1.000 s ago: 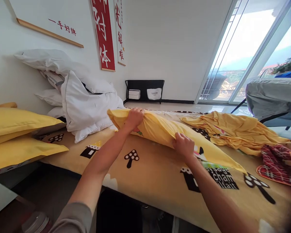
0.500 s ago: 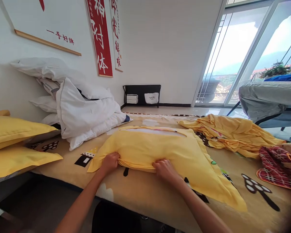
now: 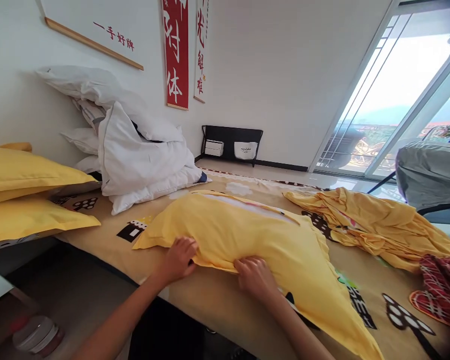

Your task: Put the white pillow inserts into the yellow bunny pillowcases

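Note:
In front of me a pillow in a yellow pillowcase (image 3: 243, 230) lies flat on the bed. A long slit along its far side shows white filling or inner cover. My left hand (image 3: 180, 259) is closed at the near edge of the pillowcase, left of the middle, with its fingertips curled at the cloth. A short way to the right, my right hand (image 3: 257, 277) is closed on the same near edge, the fingers bunching the fabric. The fingertips of both are partly hidden.
White pillows (image 3: 142, 155) are heaped against the wall. Yellow pillows (image 3: 33, 212) are stacked at left. A crumpled yellow cloth (image 3: 371, 220) and a red checked cloth (image 3: 440, 287) lie on the patterned bedspread (image 3: 217, 305). A bottle (image 3: 37, 335) stands low at left.
The view has turned a little to the right and tilted down. My left hand has shifted rightward along the pillowcase edge, closer to my right hand, which stays at that edge.

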Demonstrator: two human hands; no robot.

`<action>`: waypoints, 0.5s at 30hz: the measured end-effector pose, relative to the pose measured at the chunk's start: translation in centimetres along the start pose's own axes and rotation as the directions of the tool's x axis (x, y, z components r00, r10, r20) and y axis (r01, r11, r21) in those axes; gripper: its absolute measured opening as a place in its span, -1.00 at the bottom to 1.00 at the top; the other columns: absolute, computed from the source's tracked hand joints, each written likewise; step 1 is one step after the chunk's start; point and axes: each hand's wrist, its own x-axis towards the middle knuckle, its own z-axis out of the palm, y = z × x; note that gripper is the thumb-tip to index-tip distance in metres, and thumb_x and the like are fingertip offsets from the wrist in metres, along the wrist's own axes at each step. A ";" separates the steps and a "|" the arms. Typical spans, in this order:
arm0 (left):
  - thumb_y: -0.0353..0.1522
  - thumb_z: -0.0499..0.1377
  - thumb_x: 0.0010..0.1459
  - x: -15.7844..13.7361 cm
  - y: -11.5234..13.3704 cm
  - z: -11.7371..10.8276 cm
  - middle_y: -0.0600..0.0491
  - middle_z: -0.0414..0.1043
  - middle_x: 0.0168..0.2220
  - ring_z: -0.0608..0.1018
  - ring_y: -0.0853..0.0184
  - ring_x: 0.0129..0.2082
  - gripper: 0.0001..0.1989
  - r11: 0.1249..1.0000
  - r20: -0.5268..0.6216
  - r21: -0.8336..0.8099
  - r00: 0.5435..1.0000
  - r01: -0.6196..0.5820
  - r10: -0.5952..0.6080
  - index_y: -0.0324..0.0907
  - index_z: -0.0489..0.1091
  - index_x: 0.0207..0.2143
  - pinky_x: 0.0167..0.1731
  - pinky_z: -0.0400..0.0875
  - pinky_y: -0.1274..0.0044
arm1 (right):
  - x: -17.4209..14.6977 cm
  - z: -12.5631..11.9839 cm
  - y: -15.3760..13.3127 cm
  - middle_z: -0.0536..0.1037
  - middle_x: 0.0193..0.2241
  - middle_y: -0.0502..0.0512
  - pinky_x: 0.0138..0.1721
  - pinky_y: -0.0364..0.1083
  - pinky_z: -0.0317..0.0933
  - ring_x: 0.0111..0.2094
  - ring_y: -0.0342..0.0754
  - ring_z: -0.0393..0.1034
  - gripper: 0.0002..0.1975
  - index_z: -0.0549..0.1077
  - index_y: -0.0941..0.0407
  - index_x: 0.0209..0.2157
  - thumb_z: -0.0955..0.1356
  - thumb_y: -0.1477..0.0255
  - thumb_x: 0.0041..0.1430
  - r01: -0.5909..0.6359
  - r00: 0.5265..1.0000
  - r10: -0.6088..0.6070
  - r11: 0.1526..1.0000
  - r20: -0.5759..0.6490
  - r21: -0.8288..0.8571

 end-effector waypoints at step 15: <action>-0.56 -0.06 0.22 2.8 5.0 3.9 -0.04 0.35 -0.40 0.41 0.24 -0.38 -0.81 0.979 -0.015 0.178 0.994 -0.102 0.106 -0.23 0.31 -0.32 -0.37 0.36 0.44 | -9.6 -1.1 2.7 0.53 -0.23 0.21 -0.11 0.07 0.14 -0.18 0.07 0.34 -0.69 0.41 0.17 -0.06 0.18 0.61 0.23 0.054 0.860 -0.181 0.962 -0.478 -0.267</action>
